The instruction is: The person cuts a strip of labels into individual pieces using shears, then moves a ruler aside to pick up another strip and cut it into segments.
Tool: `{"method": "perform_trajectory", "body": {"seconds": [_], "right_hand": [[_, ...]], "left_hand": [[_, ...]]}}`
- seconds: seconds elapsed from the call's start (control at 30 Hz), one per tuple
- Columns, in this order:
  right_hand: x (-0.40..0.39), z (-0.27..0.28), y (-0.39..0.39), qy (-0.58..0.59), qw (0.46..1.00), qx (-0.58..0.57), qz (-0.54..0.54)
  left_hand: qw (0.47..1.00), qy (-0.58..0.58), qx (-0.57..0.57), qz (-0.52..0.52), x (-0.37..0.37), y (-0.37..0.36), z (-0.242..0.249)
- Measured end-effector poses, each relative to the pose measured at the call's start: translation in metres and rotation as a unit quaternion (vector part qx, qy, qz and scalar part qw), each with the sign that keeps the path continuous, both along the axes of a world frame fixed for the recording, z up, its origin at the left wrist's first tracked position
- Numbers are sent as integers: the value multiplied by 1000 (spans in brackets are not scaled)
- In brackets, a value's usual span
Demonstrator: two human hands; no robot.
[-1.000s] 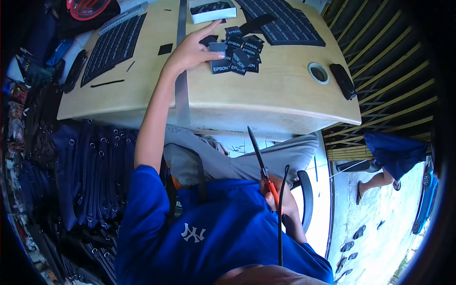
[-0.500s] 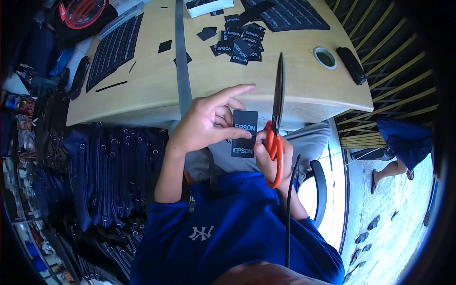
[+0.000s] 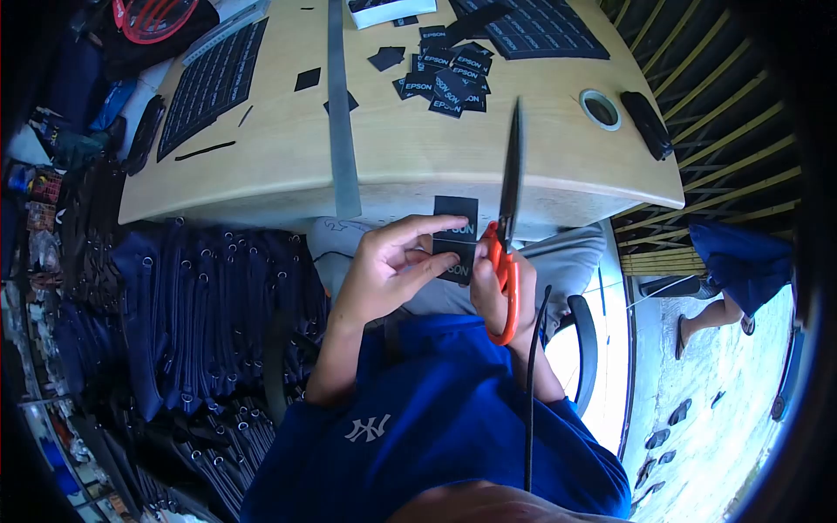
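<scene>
In front of my body is a small strip of black labels (image 3: 454,207), with two labels printed EPSON one above the other. My left hand (image 3: 377,275) comes from the left, index fingertip over the upper print and thumb on the lower label; its other fingers are curled. Orange-handled scissors (image 3: 510,174) are gripped in my right hand (image 3: 514,296), blades pointing up toward the table and close together. My right thumb is right at the strip's right edge.
On the table (image 3: 261,174) lie a pile of cut EPSON labels (image 3: 449,78), uncut label sheets (image 3: 549,30), a grey strap (image 3: 341,131), a tape roll (image 3: 600,109) and a black case (image 3: 646,125). Dark straps with metal rings (image 3: 200,322) hang at left. Someone's leg (image 3: 702,321) shows at right.
My left index finger has come down from above onto the upper label, and my left hand has shifted right. The strip has moved slightly right and up; the scissors stay nearly still.
</scene>
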State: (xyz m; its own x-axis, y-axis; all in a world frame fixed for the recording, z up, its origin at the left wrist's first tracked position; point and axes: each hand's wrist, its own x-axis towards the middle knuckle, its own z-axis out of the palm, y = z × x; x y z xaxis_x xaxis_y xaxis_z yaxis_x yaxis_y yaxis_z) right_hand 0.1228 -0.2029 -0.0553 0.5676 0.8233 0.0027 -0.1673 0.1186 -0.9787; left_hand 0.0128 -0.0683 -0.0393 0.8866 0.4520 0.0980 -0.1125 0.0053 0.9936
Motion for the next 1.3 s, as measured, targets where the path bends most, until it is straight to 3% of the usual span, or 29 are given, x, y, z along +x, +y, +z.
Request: {"method": "perform_trajectory", "body": {"seconds": [0.1, 0.13, 0.3, 0.43, 0.77, 0.8, 0.83, 1.07, 1.13, 1.3], "right_hand": [[9, -13, -7, -44, 996, 2, 82], [13, -16, -13, -76, 990, -44, 108], [24, -27, -40, -137, 975, -76, 160], [32, -27, -59, -156, 953, -177, 192], [62, -22, -76, -194, 890, -166, 378], [64, -15, -73, -172, 874, -198, 408], [64, -16, -74, -170, 875, -201, 406], [59, -25, -74, -220, 891, -143, 369], [59, -16, -71, -208, 890, -153, 375], [55, -12, -64, -207, 898, -131, 365]], "left_hand": [[1000, 24, -1, 6, -6, 9, 9], [999, 39, 22, -4, -9, 16, 9], [997, 77, 24, -3, -19, 39, 23], [991, 118, 42, -40, -23, 52, 31], [977, 69, 54, -196, -8, 61, 30], [967, 88, 99, -218, -6, 62, 28], [954, 107, 144, -240, -4, 63, 27], [946, 113, 133, -275, 10, 55, 25], [926, 183, 147, -295, 14, 53, 34], [949, 106, 101, -280, 14, 51, 16]]}}
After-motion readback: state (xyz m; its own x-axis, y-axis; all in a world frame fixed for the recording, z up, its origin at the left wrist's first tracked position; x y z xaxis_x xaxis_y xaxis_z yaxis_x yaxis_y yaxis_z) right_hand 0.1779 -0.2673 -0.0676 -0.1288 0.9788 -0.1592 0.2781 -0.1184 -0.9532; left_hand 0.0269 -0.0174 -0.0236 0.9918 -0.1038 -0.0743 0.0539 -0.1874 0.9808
